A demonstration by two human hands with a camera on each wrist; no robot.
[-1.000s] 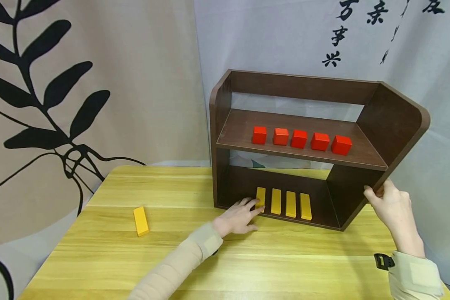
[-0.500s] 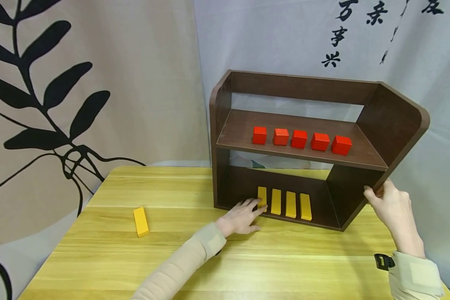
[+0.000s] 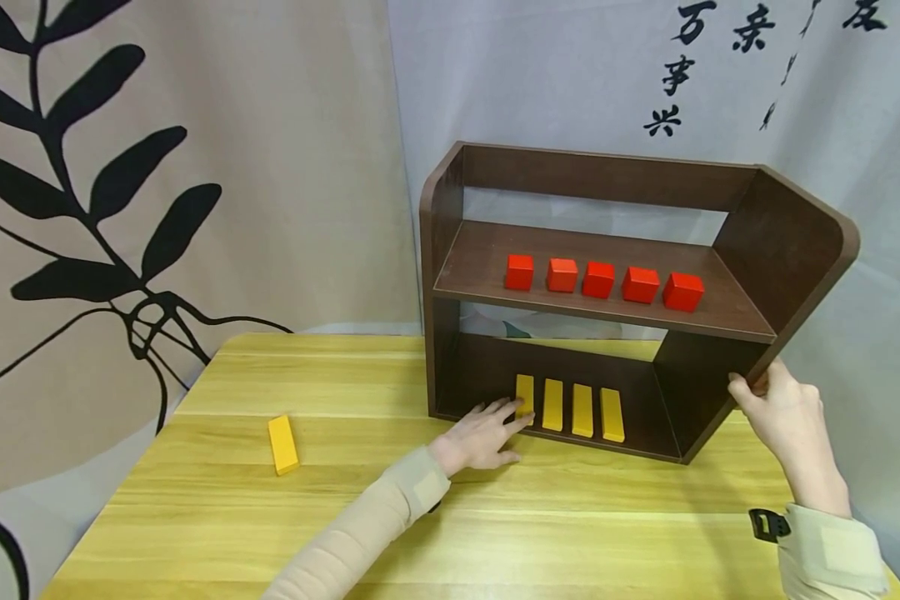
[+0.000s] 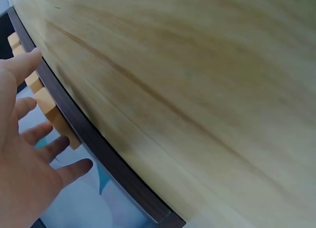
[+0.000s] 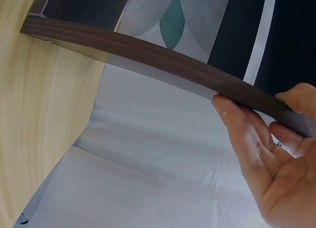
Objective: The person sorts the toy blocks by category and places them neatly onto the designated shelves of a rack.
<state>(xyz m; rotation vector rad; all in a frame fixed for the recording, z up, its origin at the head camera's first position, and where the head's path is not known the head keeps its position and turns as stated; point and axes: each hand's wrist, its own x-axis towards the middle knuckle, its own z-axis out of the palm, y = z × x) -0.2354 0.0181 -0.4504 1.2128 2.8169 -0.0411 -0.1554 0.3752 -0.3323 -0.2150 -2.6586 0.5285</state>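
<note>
A dark brown two-tier shelf (image 3: 787, 242) stands on the wooden table (image 3: 570, 517). Several red cubes (image 3: 598, 278) line its upper board and several yellow blocks (image 3: 581, 410) lie side by side on its bottom board. My left hand (image 3: 495, 429) lies flat at the shelf's front edge, its straight fingers touching the leftmost yellow block (image 3: 524, 394). The left wrist view shows that hand (image 4: 24, 173) spread beside the blocks (image 4: 52, 112). My right hand (image 3: 776, 412) grips the shelf's right side panel. In the right wrist view this hand (image 5: 276, 159) pinches the panel edge (image 5: 163, 60).
One loose yellow block (image 3: 282, 444) lies on the table's left part, apart from the shelf. Printed fabric hangs behind the table, with a leaf pattern on the left and writing on the right. The table's left edge runs near the loose block.
</note>
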